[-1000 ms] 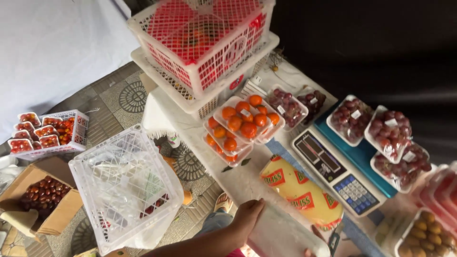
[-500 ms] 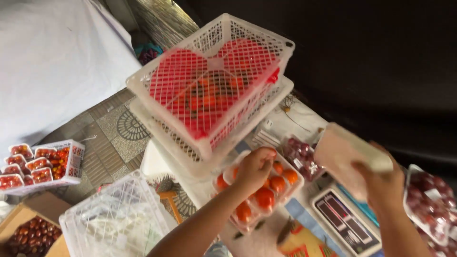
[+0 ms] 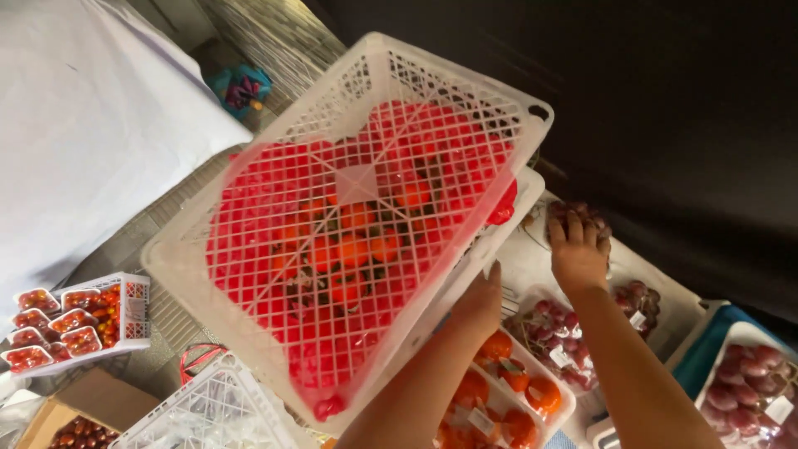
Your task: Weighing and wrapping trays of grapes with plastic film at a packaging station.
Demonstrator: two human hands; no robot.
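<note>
A white lattice crate (image 3: pixel 249 274) is tipped up toward me, showing its underside; a red liner and red-orange fruit (image 3: pixel 357 241) show through the mesh. It sits nested in a second white crate (image 3: pixel 515 208). My left hand (image 3: pixel 478 303) grips the crate's lower right rim from beneath. My right hand (image 3: pixel 578 249) reaches past the crate to the back of the table, its fingers closed over a clear pack of red grapes (image 3: pixel 573 212).
Packs of orange fruit (image 3: pixel 507 391) and more red grape packs (image 3: pixel 549 333) (image 3: pixel 748 382) lie below the hands. On the floor at left stand a crate of cherry tomato packs (image 3: pixel 125 320), an empty white crate (image 3: pixel 208 416) and a cardboard box (image 3: pixel 50 420).
My head has moved closer and the crate now fills the view, tilted higher. My left hand went from the orange fruit packs to the crate rim. My right hand lowered its pack toward the table's back.
</note>
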